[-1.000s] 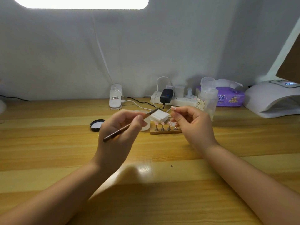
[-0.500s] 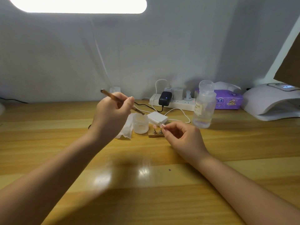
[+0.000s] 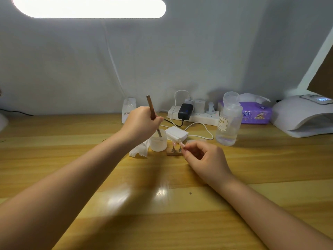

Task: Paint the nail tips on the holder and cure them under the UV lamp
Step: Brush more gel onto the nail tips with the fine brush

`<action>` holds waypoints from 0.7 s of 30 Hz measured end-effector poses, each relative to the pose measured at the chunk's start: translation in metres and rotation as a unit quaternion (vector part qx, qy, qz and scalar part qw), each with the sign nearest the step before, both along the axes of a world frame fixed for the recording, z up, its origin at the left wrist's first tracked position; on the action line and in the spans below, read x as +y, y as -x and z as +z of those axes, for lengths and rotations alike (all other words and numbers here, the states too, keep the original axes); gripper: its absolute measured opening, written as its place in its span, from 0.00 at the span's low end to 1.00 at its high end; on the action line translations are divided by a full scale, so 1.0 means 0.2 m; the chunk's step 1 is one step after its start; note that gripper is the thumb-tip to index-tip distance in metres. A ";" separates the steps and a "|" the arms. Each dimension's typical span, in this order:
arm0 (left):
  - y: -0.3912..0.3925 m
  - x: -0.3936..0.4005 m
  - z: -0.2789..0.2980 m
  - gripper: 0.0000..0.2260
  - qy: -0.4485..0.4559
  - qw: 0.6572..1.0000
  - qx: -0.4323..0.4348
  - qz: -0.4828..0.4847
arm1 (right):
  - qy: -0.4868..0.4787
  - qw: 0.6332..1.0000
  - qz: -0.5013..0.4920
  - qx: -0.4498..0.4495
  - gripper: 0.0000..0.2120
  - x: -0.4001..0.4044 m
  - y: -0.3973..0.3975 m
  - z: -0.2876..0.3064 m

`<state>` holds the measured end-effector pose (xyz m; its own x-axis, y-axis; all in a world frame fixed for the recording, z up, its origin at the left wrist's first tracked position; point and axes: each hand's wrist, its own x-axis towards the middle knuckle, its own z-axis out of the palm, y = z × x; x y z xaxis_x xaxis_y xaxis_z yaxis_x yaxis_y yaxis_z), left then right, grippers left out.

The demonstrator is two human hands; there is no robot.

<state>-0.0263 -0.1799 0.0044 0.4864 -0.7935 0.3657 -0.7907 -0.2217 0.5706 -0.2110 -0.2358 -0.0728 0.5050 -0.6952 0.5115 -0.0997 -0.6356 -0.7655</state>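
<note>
The left hand (image 3: 142, 121) has swung the brush (image 3: 153, 114) up straight, and its tip now dips into the one small white jar (image 3: 158, 142) in the middle of the frame. Its grip is closed around the brush. The right hand (image 3: 203, 157) pinches the holder (image 3: 173, 153) on the desk (image 3: 72, 134); two nail tips (image 3: 177, 143) show. One UV lamp (image 3: 304, 116) sits at the right edge.

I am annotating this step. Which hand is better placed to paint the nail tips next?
Left. The left hand grips the brush, its tip in the cup; the right hand steadies the holder.
</note>
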 end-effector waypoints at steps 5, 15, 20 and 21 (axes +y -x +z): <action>0.01 -0.02 0.01 0.11 -0.014 1.000 -0.017 0.013 | -0.006 1.000 -0.002 0.002 0.05 0.00 0.00 0.00; 0.00 -0.03 -0.03 0.13 -0.055 0.998 -0.024 0.020 | 0.008 1.000 0.000 0.017 0.05 -0.01 0.00 0.00; -0.03 0.00 0.00 0.14 0.037 0.998 -0.005 0.041 | 0.008 1.000 -0.001 0.021 0.04 -0.01 -0.01 0.00; -0.03 0.01 0.00 0.13 0.052 0.998 -0.006 0.046 | 0.007 1.000 -0.001 0.022 0.04 -0.01 -0.01 0.00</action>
<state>-0.0196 -0.1775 0.0053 0.5501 -0.7038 0.4495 -0.7769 -0.2340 0.5845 -0.2095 -0.2380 -0.0733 0.5256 -0.6891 0.4990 -0.1344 -0.6464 -0.7511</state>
